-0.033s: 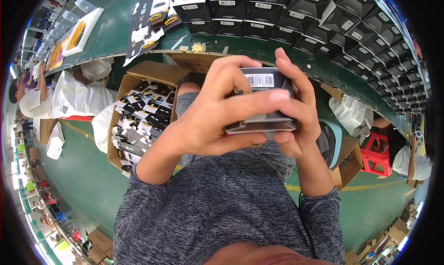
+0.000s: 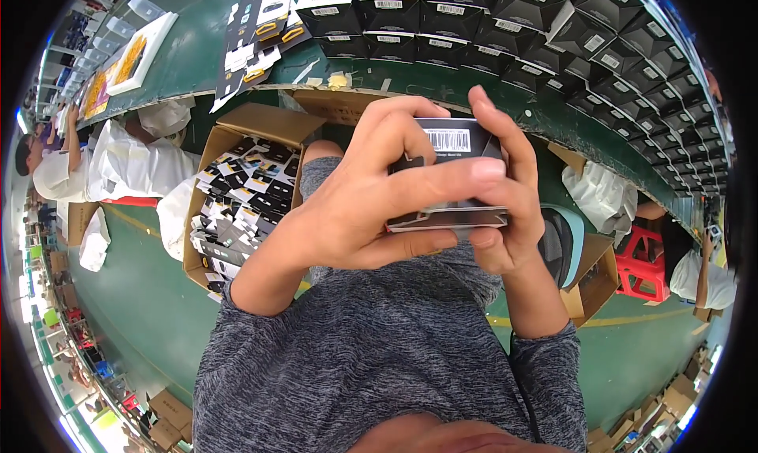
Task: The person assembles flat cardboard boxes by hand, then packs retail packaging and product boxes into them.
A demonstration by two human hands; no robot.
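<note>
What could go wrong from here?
1. The small black box is held between the left hand and right hand, over the lap; a slip could drop it.
2. The fingers press around its faces and edges; too much squeeze might dent it.
3. The printed cards reach past the table edge; a knock could tip some off.

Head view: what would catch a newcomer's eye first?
First, the black box held by the fingers of the left hand and right hand, at the centre. Next, rows of black boxes on the green table, top centre to right. Left of the hands, an open carton holds black and white pieces.
</note>
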